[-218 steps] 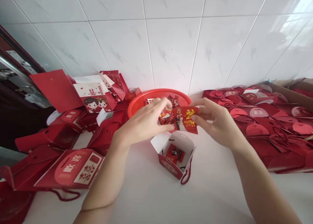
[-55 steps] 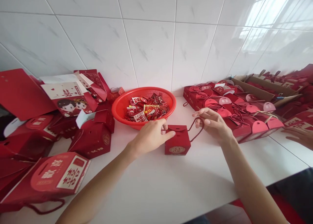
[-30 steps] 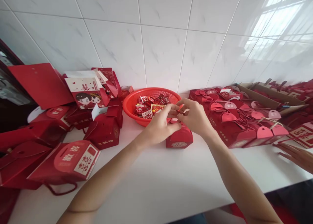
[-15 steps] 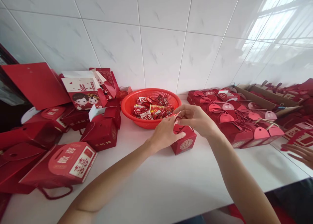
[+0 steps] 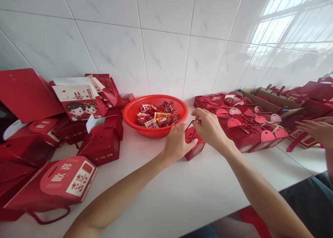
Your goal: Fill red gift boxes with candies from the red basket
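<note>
A small red candy box (image 5: 196, 150) with a round pattern on its side stands on the white counter. My left hand (image 5: 176, 145) is closed about its left side, thumb across the front. At the top, my right hand (image 5: 210, 127) pinches a dark red cord (image 5: 191, 126) that loops up from the box. My fingers hide part of the lid. Just behind my left hand sits a red plastic basket (image 5: 130, 119) of wrapped sweets (image 5: 162, 119).
Several red boxes crowd the left, including one with a cord handle (image 5: 56, 184) and one with cartoon faces (image 5: 78, 95). Rows of tied boxes (image 5: 249, 127) stand right, beside a cardboard carton (image 5: 264, 101). Another person's hand (image 5: 318, 131) is at far right. A tiled wall rises behind.
My right hand has drawn the cord up into a visible loop, away from the lid. The view has shifted slightly rightward. More of the other person's hands shows at the right.
</note>
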Demonstrator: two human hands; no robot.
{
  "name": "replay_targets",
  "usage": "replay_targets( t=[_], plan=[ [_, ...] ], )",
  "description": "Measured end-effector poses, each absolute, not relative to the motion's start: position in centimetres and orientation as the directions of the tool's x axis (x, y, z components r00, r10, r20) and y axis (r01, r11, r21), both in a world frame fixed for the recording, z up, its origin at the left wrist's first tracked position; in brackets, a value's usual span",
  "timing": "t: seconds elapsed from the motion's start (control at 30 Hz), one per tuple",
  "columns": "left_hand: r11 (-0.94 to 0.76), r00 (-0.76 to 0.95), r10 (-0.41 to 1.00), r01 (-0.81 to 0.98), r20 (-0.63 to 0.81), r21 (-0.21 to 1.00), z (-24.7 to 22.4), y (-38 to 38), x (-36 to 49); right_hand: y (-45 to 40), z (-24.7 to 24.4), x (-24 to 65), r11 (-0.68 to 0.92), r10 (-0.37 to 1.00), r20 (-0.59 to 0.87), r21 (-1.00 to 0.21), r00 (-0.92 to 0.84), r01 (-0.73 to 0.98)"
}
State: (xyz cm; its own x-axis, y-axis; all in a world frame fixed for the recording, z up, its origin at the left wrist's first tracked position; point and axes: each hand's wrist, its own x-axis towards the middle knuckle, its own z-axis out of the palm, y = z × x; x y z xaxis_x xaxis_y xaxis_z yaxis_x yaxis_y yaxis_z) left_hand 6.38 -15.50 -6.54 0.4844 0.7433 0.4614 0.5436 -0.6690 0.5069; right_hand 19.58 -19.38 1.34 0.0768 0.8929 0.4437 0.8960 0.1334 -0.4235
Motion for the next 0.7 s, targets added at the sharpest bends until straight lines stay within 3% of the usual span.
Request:
replay_targets(
  t=[0.17,0.23,0.33,0.4,0.53,0.63,0.7],
  plan=[
    [-0.651,0.475,0.753,0.430,0.456,0.626,-6.6,-15.6,6.2,-19.5,2.3,20.2,0.111,0.898,0.422,-0.498,0.128,0.860],
    [-0.683,0.442,0.725,0.360,0.529,0.636,-6.4,-16.0,5.9,-19.7,2.8,20.8,0.098,0.875,0.456,-0.494,0.162,0.864],
    [-0.863,0.441,0.500,0.185,0.745,0.470,-6.4,-17.5,5.7,-20.3,3.5,22.1,0.111,0.853,0.491,-0.506,0.179,0.856],
    [-0.948,0.580,0.255,-0.008,0.774,0.319,-7.3,-19.5,6.0,-21.1,3.8,22.9,0.115,0.843,0.502,-0.516,0.192,0.849],
    [-0.906,0.833,-0.261,-0.386,0.487,0.174,-12.5,-25.1,7.4,-23.8,4.1,24.7,0.083,0.841,0.482,-0.561,0.244,0.824],
    [-0.843,0.841,-0.477,-0.520,0.257,0.138,-18.0,-28.4,8.3,-26.8,4.7,26.6,0.074,0.858,0.434,-0.632,0.274,0.771],
    [-0.827,0.828,-0.540,-0.555,0.152,0.083,-20.7,-29.4,8.5,-29.2,5.4,28.4,0.069,0.851,0.419,-0.685,0.316,0.725]
  ],
)
